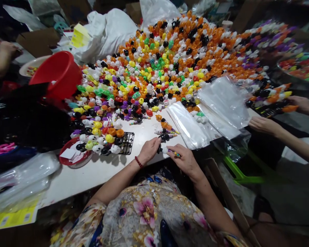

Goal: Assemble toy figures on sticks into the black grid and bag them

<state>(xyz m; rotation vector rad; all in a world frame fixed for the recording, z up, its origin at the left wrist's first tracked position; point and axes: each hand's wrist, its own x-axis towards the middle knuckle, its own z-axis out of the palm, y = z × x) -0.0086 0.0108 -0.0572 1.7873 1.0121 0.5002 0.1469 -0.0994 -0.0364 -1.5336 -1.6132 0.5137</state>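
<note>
My right hand is closed around the multicoloured shaft of a small pencil-like stick, with a white topper at its left end. My left hand, a red bead bracelet at the wrist, has its fingers pinched together by a small black piece beside that topper. Whether the left fingers grip this black piece or only touch it, I cannot tell. Just beyond both hands, several finished-looking sticks with orange, white and black toppers lie on the white table.
A large heap of colourful toppers covers the back. At left stand a black grid rack of topped sticks, a red basket and a red tub. Clear plastic bags lie right. Another person's hands work at far right.
</note>
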